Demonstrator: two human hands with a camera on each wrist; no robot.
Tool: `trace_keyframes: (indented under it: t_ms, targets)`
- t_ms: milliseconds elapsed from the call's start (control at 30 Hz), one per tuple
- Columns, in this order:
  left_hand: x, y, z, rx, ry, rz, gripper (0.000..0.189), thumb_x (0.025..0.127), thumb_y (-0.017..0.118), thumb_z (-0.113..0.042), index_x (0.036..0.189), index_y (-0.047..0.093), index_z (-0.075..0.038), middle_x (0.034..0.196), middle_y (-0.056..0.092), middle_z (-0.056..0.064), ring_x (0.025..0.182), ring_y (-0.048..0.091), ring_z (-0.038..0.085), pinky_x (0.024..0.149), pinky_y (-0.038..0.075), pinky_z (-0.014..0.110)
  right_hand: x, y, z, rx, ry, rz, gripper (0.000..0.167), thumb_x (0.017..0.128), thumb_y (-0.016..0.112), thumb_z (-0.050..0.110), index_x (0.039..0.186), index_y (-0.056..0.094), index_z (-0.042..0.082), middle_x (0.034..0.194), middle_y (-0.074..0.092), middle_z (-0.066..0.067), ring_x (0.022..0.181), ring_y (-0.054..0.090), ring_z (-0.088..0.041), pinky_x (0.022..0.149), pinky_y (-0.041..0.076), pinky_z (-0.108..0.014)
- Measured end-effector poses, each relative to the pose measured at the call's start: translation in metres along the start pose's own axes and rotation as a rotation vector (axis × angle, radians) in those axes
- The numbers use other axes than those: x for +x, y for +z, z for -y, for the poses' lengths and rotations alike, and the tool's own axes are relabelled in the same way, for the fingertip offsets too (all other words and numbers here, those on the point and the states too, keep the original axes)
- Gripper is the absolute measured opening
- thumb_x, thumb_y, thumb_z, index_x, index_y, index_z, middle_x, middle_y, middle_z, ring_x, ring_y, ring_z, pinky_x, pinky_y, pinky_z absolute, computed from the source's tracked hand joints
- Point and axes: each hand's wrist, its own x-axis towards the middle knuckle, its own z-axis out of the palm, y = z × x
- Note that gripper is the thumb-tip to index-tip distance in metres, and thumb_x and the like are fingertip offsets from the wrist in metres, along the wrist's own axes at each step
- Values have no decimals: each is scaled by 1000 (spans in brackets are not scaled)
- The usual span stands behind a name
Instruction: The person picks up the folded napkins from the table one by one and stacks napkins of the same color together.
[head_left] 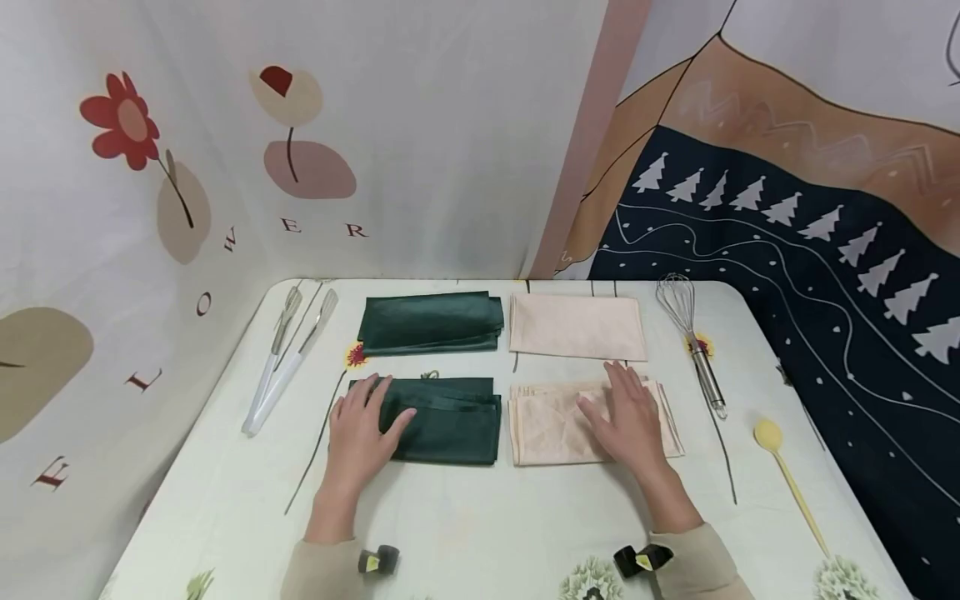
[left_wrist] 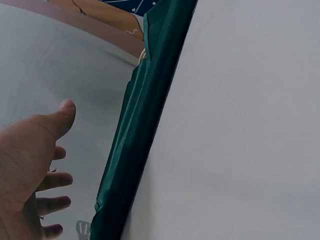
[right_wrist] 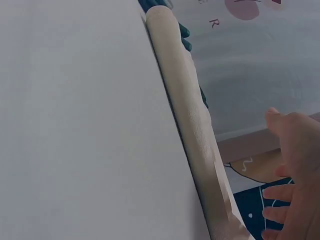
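In the head view, my left hand [head_left: 358, 433], fingers spread, is over the left side of the near folded dark green cloth [head_left: 450, 421]. My right hand [head_left: 630, 421] is likewise over the right part of the near folded pale pink cloth [head_left: 551, 425]. In the left wrist view the left hand [left_wrist: 30, 175] shows a gap between its fingers and the green cloth's edge [left_wrist: 135, 135]. A gap also separates the right hand [right_wrist: 300, 175] from the pink cloth [right_wrist: 187, 110] in the right wrist view. Both hands hold nothing.
Behind lie another folded green cloth [head_left: 427, 325] and another folded pink cloth [head_left: 577, 325]. White-handled utensils [head_left: 277, 375] lie at the left. A metal whisk [head_left: 701, 358] and a yellow spoon [head_left: 791, 483] lie at the right. Printed curtains [head_left: 450, 167] hang behind the table.
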Motion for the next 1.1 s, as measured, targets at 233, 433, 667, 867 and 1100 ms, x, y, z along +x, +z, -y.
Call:
trace_keyframes:
  t_ms: [233, 433, 667, 867, 1100]
  targets:
    - [-3, -6, 11, -49, -49, -37, 65, 94, 72, -39, 144, 52, -3, 144, 50, 23, 136, 41, 41, 113, 26, 64, 7, 4, 11, 274, 8, -90, 62, 95, 74, 28, 144, 50, -1, 133, 59, -23, 120, 58, -40, 98, 48, -57]
    - [-6, -8, 20, -61, -72, -57, 64, 94, 73, -34, 144, 51, 0, 142, 50, 26, 134, 42, 44, 111, 28, 65, 11, 8, 21, 425, 54, -38, 55, 92, 76, 21, 138, 55, -2, 122, 66, -21, 105, 68, -34, 89, 55, -49]
    - [-10, -8, 26, -73, -120, -39, 66, 94, 73, -33, 144, 49, 2, 145, 46, 28, 135, 41, 46, 111, 28, 66, 10, 23, 32, 479, 22, 35, 53, 94, 75, 20, 136, 55, -5, 118, 68, -21, 101, 70, -32, 88, 57, -43]
    - [-11, -8, 30, -81, -154, -20, 67, 95, 72, -34, 146, 47, 1, 146, 45, 28, 135, 41, 46, 113, 29, 64, 13, 35, 45, 511, 0, 77, 51, 95, 74, 22, 135, 57, -4, 116, 68, -16, 100, 69, -27, 87, 57, -39]
    - [-12, -8, 33, -114, -170, -3, 66, 96, 71, -33, 147, 46, 1, 147, 44, 27, 136, 40, 47, 113, 30, 64, 12, 45, 57, 558, 16, 139, 52, 93, 75, 22, 136, 57, -3, 114, 68, -14, 100, 69, -25, 87, 57, -36]
